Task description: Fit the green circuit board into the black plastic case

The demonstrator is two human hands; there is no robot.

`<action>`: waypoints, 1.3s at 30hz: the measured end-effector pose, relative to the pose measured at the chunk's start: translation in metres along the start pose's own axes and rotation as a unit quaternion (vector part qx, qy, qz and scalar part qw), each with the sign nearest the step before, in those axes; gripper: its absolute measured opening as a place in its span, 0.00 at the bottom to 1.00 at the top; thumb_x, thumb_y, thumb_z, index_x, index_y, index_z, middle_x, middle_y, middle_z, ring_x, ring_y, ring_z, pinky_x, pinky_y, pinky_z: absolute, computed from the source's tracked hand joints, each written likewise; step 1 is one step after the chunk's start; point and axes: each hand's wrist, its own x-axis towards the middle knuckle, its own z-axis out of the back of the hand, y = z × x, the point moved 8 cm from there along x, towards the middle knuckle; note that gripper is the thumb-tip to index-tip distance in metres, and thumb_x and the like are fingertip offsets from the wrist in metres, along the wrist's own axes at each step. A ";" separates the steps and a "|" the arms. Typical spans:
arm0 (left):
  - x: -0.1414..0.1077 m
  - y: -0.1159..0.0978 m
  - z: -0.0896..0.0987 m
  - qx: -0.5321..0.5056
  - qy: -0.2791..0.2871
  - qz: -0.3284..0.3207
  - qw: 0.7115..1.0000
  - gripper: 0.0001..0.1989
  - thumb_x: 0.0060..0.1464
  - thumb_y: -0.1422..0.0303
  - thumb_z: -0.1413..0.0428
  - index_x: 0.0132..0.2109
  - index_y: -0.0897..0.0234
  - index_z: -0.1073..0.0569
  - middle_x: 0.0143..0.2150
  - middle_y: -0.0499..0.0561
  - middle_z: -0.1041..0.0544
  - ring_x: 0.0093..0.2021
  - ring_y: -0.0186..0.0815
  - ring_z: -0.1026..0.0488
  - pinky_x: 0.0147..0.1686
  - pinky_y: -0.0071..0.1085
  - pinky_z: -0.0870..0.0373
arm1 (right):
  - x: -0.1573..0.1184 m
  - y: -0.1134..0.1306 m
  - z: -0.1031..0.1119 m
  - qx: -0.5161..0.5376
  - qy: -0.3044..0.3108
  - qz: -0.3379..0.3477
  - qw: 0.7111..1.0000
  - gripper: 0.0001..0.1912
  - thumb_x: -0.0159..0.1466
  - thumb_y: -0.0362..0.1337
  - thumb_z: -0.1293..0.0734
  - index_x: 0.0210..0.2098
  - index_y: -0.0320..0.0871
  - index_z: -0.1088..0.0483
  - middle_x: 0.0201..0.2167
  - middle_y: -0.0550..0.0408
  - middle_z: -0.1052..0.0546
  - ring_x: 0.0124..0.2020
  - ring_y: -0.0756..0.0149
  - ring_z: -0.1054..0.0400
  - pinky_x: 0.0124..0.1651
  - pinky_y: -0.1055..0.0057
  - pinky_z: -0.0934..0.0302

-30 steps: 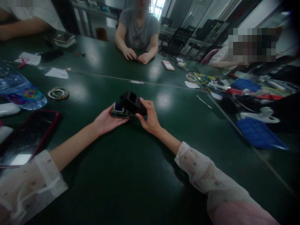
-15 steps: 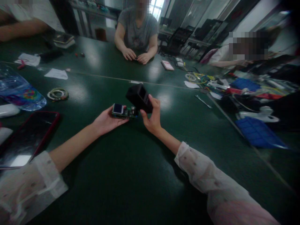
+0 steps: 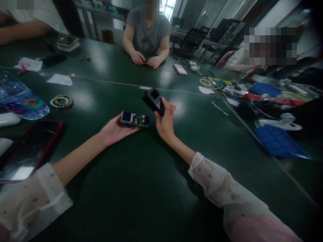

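Note:
Over the middle of the dark green table, my left hand is closed around a circuit board with a small square screen at its left end. The board lies about level, screen facing up. To its right, my right hand grips a black plastic case between thumb and fingers. A square window and a row of small openings show on the case's tilted face. Case and board are apart, with a narrow gap between them. The undersides of both are hidden.
At left lie a phone, a plastic bottle and a bracelet. A wrench, tangled cables and a blue tray are at right. Across the table a person rests both hands on the surface.
My right hand has tilted the black case so its windowed face shows more, and drawn it slightly away from the board. My left hand and the circuit board have stayed put.

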 end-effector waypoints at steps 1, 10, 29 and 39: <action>0.000 0.000 0.000 0.000 0.001 0.000 1.000 0.25 0.66 0.61 0.57 0.65 0.68 0.38 0.59 0.66 0.28 0.58 0.52 0.28 0.57 0.46 0.31 | 0.000 -0.002 -0.002 -0.002 0.010 -0.009 1.000 0.31 0.69 0.38 0.43 0.69 0.54 0.57 0.57 0.45 0.41 0.59 0.51 0.42 0.58 0.45 0.39; -0.001 0.000 -0.001 -0.002 0.024 0.007 1.000 0.27 0.66 0.62 0.56 0.69 0.65 0.45 0.60 0.65 0.29 0.60 0.52 0.30 0.58 0.47 0.32 | -0.002 -0.015 -0.022 -0.027 0.092 -0.048 0.994 0.32 0.67 0.34 0.41 0.68 0.50 0.54 0.55 0.41 0.39 0.55 0.48 0.38 0.53 0.46 0.35; 0.000 0.003 -0.003 -0.013 0.039 0.024 0.999 0.30 0.66 0.61 0.57 0.71 0.65 0.51 0.61 0.64 0.29 0.61 0.51 0.30 0.60 0.46 0.34 | -0.007 -0.019 -0.035 -0.062 0.163 -0.036 0.984 0.29 0.67 0.34 0.41 0.66 0.44 0.48 0.55 0.38 0.39 0.53 0.46 0.37 0.50 0.46 0.35; -0.001 0.006 -0.005 -0.008 0.028 0.035 0.999 0.30 0.66 0.59 0.57 0.70 0.64 0.50 0.62 0.65 0.30 0.60 0.51 0.29 0.60 0.47 0.35 | -0.007 -0.020 -0.035 -0.057 0.154 -0.034 0.986 0.29 0.66 0.34 0.40 0.66 0.44 0.47 0.54 0.38 0.38 0.54 0.46 0.37 0.50 0.46 0.35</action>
